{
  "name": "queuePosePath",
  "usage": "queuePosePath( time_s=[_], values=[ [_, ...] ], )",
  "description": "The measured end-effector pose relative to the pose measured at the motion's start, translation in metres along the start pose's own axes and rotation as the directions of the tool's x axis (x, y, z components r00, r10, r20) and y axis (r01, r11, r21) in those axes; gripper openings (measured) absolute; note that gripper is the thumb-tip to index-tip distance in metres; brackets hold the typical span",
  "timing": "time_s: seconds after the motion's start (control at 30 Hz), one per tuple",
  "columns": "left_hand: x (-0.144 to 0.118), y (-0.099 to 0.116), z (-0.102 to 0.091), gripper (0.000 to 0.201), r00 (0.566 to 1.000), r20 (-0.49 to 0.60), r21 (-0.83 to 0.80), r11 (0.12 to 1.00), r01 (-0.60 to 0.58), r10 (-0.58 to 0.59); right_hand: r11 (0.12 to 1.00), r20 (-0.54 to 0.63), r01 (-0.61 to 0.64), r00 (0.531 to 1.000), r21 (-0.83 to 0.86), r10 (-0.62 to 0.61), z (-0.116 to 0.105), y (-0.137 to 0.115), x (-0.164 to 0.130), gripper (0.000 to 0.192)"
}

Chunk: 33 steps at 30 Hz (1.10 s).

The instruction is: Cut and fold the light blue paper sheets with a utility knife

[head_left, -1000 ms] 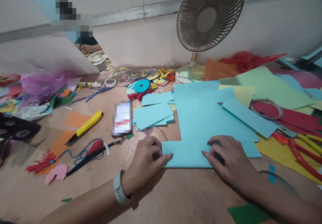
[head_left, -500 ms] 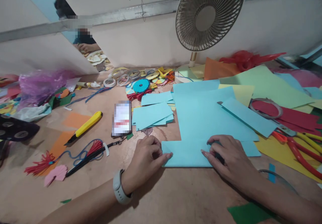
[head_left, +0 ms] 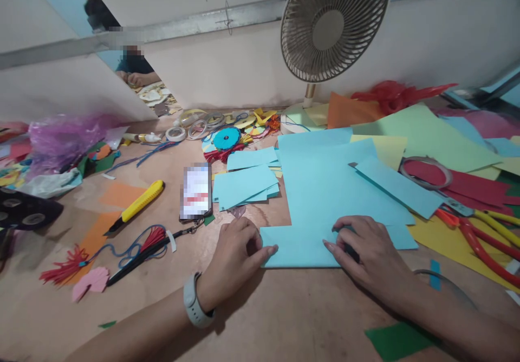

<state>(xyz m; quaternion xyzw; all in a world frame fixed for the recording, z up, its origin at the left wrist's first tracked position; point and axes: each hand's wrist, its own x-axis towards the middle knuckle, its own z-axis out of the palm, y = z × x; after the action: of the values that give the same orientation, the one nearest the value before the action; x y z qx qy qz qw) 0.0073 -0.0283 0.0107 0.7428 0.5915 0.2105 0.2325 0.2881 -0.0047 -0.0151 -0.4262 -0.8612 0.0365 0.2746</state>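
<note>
While both palms press flat | left hand (head_left: 238,253) open, fingertips on the near-left edge of the light-blue paper (head_left: 300,245) | right hand (head_left: 365,251) open on it | paper on desk (head_left: 284,318) | phone (head_left: 196,191) screen blurred, unreadable

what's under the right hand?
The right hand presses on a light blue paper sheet lying on the table. Something dark shows beneath the fingers; most of it is covered, so I cannot tell what.

We are at a paper-craft workshop: our bench (head_left: 284,318) is strewn with coloured paper sheets (head_left: 422,129), tape rolls (head_left: 177,133), a yellow utility knife (head_left: 138,204) and red-handled scissors (head_left: 475,237).
</note>
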Motion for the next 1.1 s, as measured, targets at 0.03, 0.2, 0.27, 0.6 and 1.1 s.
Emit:
queuePosePath(
  time_s=[0.03,0.2,0.27,0.6,1.1],
  values=[
    [0.000,0.000,0.000,0.032,1.000,-0.004,0.018,1.000,0.005,-0.005,1.000,0.001,-0.004,1.000,-0.002,0.004,0.000,0.000,0.000,0.027],
    [0.000,-0.008,0.001,0.037,0.988,-0.035,0.148,0.979,-0.141,0.148,0.999,-0.007,-0.034,0.999,-0.009,0.034,0.001,0.000,0.000,0.024],
    [0.003,-0.012,0.002,0.053,0.962,-0.005,0.213,0.941,-0.265,0.272,0.998,-0.025,-0.057,0.998,-0.016,0.057,0.003,0.002,-0.001,0.017],
    [0.034,0.000,-0.018,0.048,0.624,0.478,-0.036,0.723,-0.690,0.619,0.994,-0.026,0.079,0.996,-0.073,-0.081,0.002,0.006,0.000,0.032],
    [0.016,0.002,-0.006,0.044,0.571,0.476,0.148,0.579,-0.802,0.669,0.838,0.086,0.538,0.843,-0.094,-0.531,-0.001,0.009,0.006,0.031]
  ],
)
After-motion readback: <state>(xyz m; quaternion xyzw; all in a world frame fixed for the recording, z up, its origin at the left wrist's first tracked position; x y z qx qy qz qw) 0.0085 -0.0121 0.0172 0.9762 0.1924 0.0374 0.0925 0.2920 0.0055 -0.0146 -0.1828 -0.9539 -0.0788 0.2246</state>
